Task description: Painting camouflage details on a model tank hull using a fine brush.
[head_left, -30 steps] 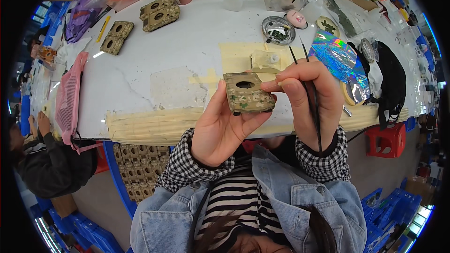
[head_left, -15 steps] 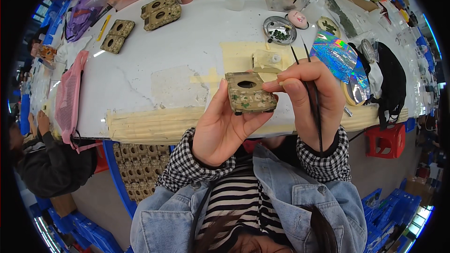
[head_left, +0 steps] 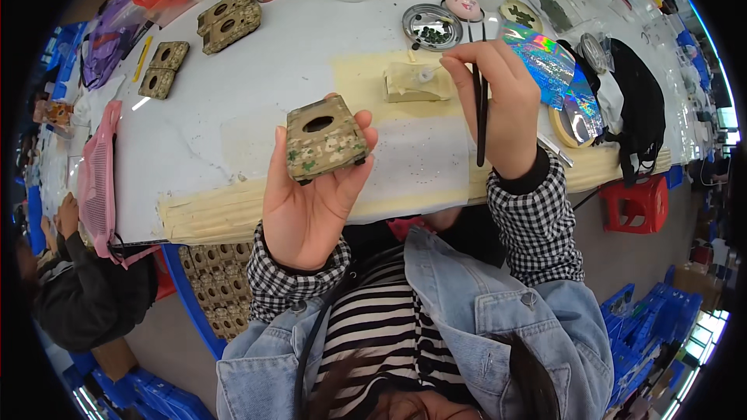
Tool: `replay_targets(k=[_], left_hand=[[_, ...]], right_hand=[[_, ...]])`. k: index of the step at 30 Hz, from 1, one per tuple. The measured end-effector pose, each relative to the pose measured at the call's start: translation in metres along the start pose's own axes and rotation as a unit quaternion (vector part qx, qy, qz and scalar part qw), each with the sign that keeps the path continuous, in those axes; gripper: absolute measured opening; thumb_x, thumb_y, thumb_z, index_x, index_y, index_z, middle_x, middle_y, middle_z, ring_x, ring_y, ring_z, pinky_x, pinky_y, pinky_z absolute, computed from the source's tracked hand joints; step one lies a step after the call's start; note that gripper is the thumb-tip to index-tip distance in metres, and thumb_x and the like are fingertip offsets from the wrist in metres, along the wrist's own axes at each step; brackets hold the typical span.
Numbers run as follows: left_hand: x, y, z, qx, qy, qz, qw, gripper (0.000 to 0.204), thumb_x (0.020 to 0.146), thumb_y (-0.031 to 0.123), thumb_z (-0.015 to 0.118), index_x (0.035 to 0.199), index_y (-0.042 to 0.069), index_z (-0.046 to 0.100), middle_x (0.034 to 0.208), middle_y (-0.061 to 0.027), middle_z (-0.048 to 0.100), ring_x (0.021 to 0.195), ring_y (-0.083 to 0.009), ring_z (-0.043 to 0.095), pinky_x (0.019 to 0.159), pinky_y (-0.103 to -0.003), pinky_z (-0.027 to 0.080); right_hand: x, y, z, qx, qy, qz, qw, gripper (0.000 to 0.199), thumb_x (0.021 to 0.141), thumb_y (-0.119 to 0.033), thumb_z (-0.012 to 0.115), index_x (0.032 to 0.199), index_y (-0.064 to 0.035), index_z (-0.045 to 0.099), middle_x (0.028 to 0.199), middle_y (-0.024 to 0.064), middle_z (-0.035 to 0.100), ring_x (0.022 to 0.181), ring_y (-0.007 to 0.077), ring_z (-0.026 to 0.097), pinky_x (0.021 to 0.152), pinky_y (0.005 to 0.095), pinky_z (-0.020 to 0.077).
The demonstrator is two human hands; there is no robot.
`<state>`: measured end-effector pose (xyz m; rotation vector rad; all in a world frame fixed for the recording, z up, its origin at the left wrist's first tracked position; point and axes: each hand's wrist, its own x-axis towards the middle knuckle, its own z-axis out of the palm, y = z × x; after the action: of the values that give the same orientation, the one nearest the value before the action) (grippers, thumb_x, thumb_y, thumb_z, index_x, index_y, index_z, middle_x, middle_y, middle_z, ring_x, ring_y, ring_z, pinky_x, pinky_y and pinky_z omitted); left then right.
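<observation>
Head view — left hand (head_left: 311, 202) lifted above the worktop (head_left: 257, 85), fingers (head_left: 363, 126) wrapped and clamped around a small block (head_left: 323, 138). Block is squarish and chunky, with a mottled green-brown face, an oval hole near its top and a dark lower edge.

Right hand (head_left: 498, 105) sits over a pale yellow sheet (head_left: 373, 78), fingers (head_left: 467, 54) pinched shut on thin dark sticks (head_left: 481, 113) that hang downward, with a small whitish bit at the fingertips. It is just beside a cream pad (head_left: 416, 82).

Judgement: the block seems best kept face-up and steady in the palm — a light pinch should suffice for the sticks.

Round metal dish (head_left: 432, 27) of dark beads, iridescent foil sheet (head_left: 548, 62), more patterned blocks (head_left: 227, 19) far left. Worktop is white, smooth, taped along its near edge.
</observation>
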<state>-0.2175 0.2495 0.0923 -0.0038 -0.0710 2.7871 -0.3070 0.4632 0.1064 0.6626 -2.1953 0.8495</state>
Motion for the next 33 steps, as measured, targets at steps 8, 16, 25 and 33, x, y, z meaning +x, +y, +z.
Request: replay_targets(k=[8, 16, 25, 33], left_hand=[[-0.003, 0.004, -0.007, -0.012, -0.046, -0.005, 0.999, 0.061, 0.1, 0.032, 0.037, 0.145, 0.002, 0.011, 0.147, -0.0248, 0.016, 0.134, -0.0351, 0.028, 0.111, -0.044, 0.031], [0.008, 0.0, -0.015, -0.014, -0.06, -0.02, 0.998, 0.069, 0.099, 0.034, 0.04, 0.146, 0.005, 0.001, 0.147, -0.0221, 0.019, 0.133, -0.0325, 0.029, 0.11, -0.044, 0.032], [0.016, -0.01, -0.013, -0.01, -0.055, -0.038, 0.998, 0.069, 0.098, 0.039, 0.037, 0.146, 0.005, 0.001, 0.144, -0.0228, 0.024, 0.13, -0.033, 0.034, 0.108, -0.044, 0.036], [0.017, -0.016, -0.008, 0.002, -0.028, -0.022, 0.999, 0.064, 0.099, 0.043, 0.03, 0.145, 0.002, 0.01, 0.14, -0.0261, 0.031, 0.126, -0.0353, 0.042, 0.103, -0.045, 0.042]], right_hand=[[-0.012, 0.005, -0.023, 0.038, -0.043, 0.008, 0.998, 0.032, 0.083, -0.017, 0.064, 0.111, -0.0024, 0.058, 0.087, 0.0137, 0.06, 0.08, 0.0307, 0.057, 0.072, 0.0357, 0.0462], [-0.076, -0.009, -0.058, 0.243, -0.117, 0.281, 0.921, 0.028, 0.085, -0.006, 0.064, 0.11, 0.0019, 0.058, 0.091, 0.0124, 0.067, 0.085, 0.0179, 0.063, 0.077, 0.0273, 0.0476], [-0.097, -0.006, -0.048, 0.266, -0.106, 0.321, 0.903, 0.013, 0.088, -0.009, 0.061, 0.093, 0.0004, 0.067, 0.088, 0.0091, 0.063, 0.082, 0.0186, 0.058, 0.074, 0.0284, 0.0445], [-0.097, -0.005, -0.048, 0.253, -0.11, 0.312, 0.909, 0.012, 0.087, -0.008, 0.06, 0.093, 0.0, 0.067, 0.088, 0.0094, 0.063, 0.081, 0.0197, 0.058, 0.073, 0.0294, 0.0444]])
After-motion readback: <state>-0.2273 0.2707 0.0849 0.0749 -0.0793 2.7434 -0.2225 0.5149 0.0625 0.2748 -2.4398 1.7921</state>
